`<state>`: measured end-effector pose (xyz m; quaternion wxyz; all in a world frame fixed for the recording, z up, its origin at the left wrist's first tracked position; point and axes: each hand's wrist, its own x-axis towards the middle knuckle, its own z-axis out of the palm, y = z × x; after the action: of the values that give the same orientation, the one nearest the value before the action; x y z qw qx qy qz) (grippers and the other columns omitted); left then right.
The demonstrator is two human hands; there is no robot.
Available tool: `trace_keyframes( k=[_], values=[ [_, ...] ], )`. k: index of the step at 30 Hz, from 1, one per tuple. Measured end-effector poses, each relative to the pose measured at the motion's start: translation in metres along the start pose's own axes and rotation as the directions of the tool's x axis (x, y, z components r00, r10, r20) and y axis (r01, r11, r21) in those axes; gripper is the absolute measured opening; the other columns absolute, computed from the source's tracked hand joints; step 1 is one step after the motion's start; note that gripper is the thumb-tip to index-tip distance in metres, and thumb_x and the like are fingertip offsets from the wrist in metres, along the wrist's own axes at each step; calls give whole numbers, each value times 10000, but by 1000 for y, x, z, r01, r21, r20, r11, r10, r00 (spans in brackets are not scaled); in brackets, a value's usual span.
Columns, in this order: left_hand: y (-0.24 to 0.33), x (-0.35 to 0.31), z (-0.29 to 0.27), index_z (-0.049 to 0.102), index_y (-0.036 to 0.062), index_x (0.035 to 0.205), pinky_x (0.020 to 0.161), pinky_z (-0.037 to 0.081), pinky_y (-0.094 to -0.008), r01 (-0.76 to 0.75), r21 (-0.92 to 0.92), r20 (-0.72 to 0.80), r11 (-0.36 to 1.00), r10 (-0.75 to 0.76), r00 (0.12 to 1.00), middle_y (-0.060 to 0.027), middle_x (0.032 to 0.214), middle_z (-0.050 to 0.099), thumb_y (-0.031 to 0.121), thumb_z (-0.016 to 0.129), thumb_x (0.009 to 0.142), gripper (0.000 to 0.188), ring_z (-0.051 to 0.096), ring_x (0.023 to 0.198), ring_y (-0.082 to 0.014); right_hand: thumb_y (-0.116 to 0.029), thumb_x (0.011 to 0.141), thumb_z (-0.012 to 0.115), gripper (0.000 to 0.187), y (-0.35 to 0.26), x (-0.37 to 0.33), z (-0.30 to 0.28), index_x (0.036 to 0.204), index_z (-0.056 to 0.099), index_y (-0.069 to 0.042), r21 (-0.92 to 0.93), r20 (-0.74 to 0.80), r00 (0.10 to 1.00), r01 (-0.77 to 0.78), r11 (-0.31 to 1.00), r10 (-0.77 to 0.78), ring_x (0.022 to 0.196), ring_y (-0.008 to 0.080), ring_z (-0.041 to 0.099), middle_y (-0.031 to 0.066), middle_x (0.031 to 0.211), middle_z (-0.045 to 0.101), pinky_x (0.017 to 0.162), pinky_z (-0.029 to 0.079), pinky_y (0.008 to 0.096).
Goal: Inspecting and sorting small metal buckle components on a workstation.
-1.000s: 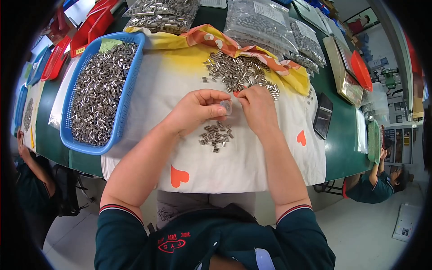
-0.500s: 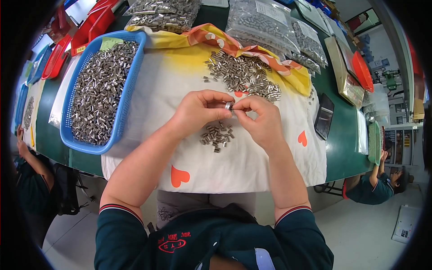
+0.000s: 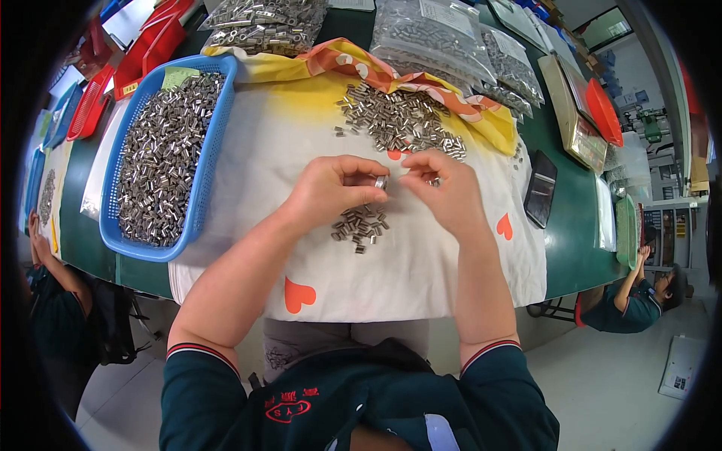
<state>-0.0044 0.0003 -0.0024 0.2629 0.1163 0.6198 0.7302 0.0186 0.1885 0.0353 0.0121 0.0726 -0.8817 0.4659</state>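
Above the middle of the white cloth point(image 3: 391, 278), my left hand point(image 3: 335, 184) pinches a small silvery ring-like metal piece point(image 3: 381, 183) between thumb and fingertips. A short gap away, my right hand point(image 3: 445, 189) has its fingers curled, with a small metal sleeve point(image 3: 435, 181) partly showing in them. Below my left fingers lies a small heap of short metal sleeves point(image 3: 359, 225). A larger pile of the same shiny sleeves point(image 3: 395, 120) spreads beyond my hands, against the yellow and orange cloth edge point(image 3: 353, 60).
A blue plastic basket point(image 3: 203, 169) full of sleeves stands at the left. Clear bags of metal parts point(image 3: 432, 37) line the back. On the green table point(image 3: 568, 248) at the right lie a dark phone point(image 3: 541, 188) and a folder point(image 3: 575, 120). Co-workers point(image 3: 624, 301) sit on both sides.
My right hand has drawn back to the right from the piece in my left hand, opening a gap. The left hand stays nearly in place, still pinching the piece.
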Motion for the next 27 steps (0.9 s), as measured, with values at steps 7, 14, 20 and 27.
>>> trace_keyframes(
  k=[7, 14, 20, 27],
  values=[
    [-1, 1, 1, 598, -6, 1003, 651, 462, -180, 43, 13, 24, 999, -44, 999, -2, 784, 588, 13, 659, 738, 272, 545, 716, -40, -66, 713, 589, 98, 20, 4, -9, 802, 621, -42, -487, 16, 995, 98, 868, -103, 781, 245, 541, 89, 762, 578, 722, 432, 344],
    [0, -1, 1, 600, -8, 996, 652, 461, -179, 23, 20, 20, 1000, -23, 1000, -1, 781, 592, 14, 659, 737, 267, 544, 717, -40, -82, 712, 585, 72, 23, 11, 11, 771, 619, -57, -571, 66, 981, 188, 799, -184, 807, 261, 535, 86, 768, 572, 740, 426, 354],
    [-1, -1, 1, 604, -10, 987, 665, 467, -187, 38, 24, 8, 999, -38, 999, -13, 795, 601, 24, 669, 730, 268, 548, 730, -43, -88, 715, 581, 90, 23, 6, -7, 787, 618, -51, -476, -25, 995, 73, 877, -96, 830, 250, 541, 80, 798, 585, 742, 428, 348],
    [-4, -6, 9, 606, 16, 959, 669, 468, -237, -311, 338, 168, 888, 269, 948, -33, 866, 619, 67, 690, 697, 279, 573, 733, -104, -74, 715, 573, 77, 21, 6, 6, 774, 619, -57, -565, 35, 990, 135, 814, -139, 831, 244, 540, 84, 788, 582, 723, 430, 342]
  ],
)
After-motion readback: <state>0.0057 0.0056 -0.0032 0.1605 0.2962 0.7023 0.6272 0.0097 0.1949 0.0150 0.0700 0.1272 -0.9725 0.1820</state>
